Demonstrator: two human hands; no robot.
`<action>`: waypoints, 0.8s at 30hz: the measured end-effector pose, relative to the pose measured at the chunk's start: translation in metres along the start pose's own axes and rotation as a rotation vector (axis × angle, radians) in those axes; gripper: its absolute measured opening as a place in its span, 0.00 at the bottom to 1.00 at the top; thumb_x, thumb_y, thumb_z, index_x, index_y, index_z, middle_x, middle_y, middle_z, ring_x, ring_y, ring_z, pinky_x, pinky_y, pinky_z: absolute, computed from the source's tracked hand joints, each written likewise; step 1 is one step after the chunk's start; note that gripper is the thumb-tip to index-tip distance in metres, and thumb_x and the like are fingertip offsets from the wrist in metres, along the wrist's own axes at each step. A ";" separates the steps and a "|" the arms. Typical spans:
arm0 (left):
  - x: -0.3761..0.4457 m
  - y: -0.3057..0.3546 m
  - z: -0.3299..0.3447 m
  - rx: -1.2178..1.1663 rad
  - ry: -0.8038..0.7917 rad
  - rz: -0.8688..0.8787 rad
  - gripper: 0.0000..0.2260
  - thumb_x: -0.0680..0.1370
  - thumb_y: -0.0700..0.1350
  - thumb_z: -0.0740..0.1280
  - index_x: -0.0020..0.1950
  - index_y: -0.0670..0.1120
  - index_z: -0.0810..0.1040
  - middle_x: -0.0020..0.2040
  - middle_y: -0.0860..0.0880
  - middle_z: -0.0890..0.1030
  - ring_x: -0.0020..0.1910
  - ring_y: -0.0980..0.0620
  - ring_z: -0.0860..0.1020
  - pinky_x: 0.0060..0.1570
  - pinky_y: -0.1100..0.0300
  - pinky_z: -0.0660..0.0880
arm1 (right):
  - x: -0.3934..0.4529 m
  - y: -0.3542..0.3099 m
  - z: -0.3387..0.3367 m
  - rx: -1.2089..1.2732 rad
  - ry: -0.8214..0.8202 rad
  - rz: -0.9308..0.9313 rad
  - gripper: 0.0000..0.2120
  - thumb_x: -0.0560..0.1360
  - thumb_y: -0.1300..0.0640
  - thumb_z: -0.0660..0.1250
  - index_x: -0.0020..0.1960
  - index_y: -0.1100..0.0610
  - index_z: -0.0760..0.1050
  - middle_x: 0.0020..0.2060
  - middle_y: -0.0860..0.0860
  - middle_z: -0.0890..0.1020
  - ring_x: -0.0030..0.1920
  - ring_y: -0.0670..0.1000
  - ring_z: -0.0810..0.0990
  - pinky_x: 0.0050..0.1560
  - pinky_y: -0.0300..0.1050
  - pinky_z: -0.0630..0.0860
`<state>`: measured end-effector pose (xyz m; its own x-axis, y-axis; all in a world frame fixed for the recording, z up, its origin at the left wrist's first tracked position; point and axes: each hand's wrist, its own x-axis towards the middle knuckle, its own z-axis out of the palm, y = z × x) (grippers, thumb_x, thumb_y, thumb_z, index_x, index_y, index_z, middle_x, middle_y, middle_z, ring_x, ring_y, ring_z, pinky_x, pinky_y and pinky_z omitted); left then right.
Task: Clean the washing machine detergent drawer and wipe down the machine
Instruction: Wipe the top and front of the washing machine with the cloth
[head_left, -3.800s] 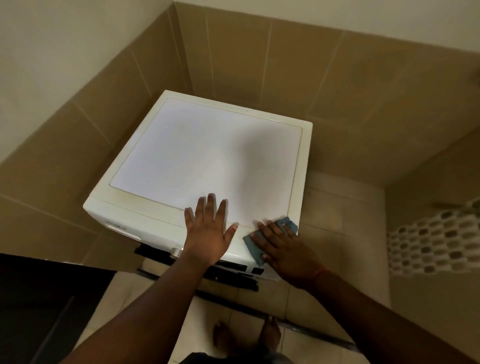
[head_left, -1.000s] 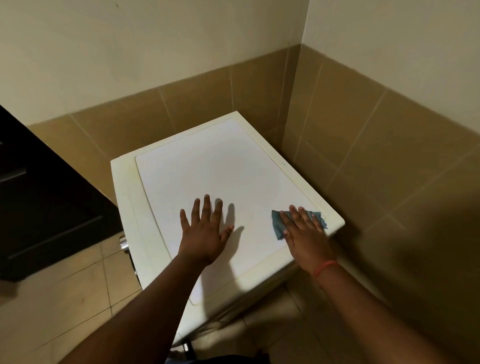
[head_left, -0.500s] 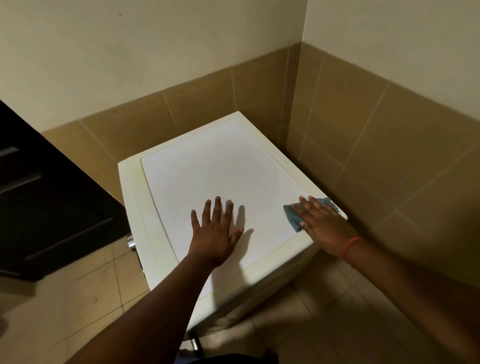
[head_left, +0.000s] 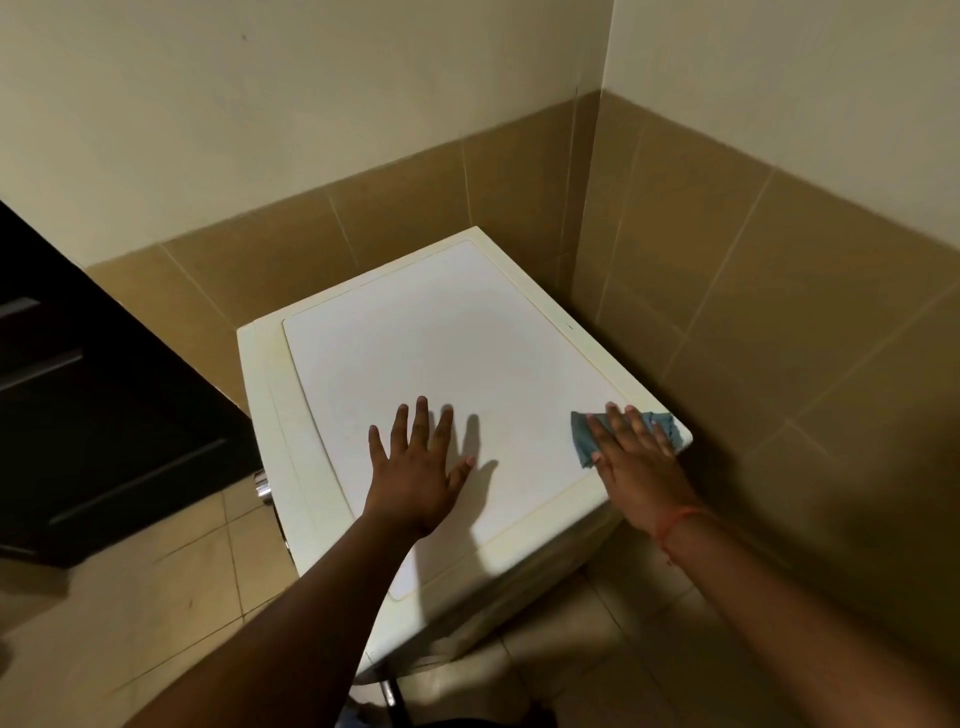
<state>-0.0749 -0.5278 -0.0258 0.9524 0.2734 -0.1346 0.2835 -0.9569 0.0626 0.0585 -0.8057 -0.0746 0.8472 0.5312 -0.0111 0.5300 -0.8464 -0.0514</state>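
The white, flat-topped washing machine (head_left: 457, 364) stands in a corner of tan-tiled walls (head_left: 727, 270), its back and right edges close to the tiles with only a narrow dark gap. Bare beige floor tiles (head_left: 171, 571) lie to its left, bounded by a dark brown cabinet (head_left: 93, 405). The left hand (head_left: 415, 473) rests flat on the lid, fingers (head_left: 421, 421) straight and spread wide, well inside the lid's edges. The right hand (head_left: 636, 457) presses a small blue-grey cloth (head_left: 584, 439) onto the lid's near right corner, fingers straight over it, the cloth reaching the rim. A silver knob (head_left: 262, 488) juts from the machine's left face.
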 end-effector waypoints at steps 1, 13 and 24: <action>0.000 -0.001 0.000 -0.001 -0.004 -0.003 0.33 0.79 0.67 0.39 0.80 0.54 0.37 0.81 0.46 0.38 0.79 0.43 0.37 0.74 0.36 0.39 | -0.003 0.002 -0.001 0.001 -0.010 -0.057 0.24 0.81 0.49 0.55 0.76 0.49 0.60 0.77 0.51 0.60 0.77 0.55 0.56 0.75 0.56 0.50; -0.005 -0.027 -0.005 -0.009 0.011 -0.038 0.33 0.79 0.67 0.38 0.80 0.54 0.39 0.81 0.45 0.39 0.79 0.42 0.38 0.74 0.36 0.40 | -0.039 -0.063 -0.010 0.031 0.047 -0.018 0.25 0.80 0.48 0.50 0.75 0.52 0.64 0.75 0.52 0.64 0.76 0.55 0.59 0.76 0.56 0.53; -0.027 -0.046 -0.001 -0.023 -0.015 -0.111 0.33 0.79 0.66 0.40 0.80 0.54 0.38 0.81 0.46 0.38 0.79 0.43 0.36 0.74 0.37 0.39 | -0.066 -0.122 -0.009 0.059 0.024 -0.004 0.27 0.79 0.48 0.47 0.76 0.53 0.62 0.76 0.53 0.63 0.77 0.57 0.57 0.76 0.59 0.51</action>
<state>-0.1133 -0.4913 -0.0245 0.9132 0.3763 -0.1566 0.3902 -0.9181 0.0692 -0.0615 -0.7378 -0.0586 0.8464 0.5324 0.0134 0.5305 -0.8405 -0.1105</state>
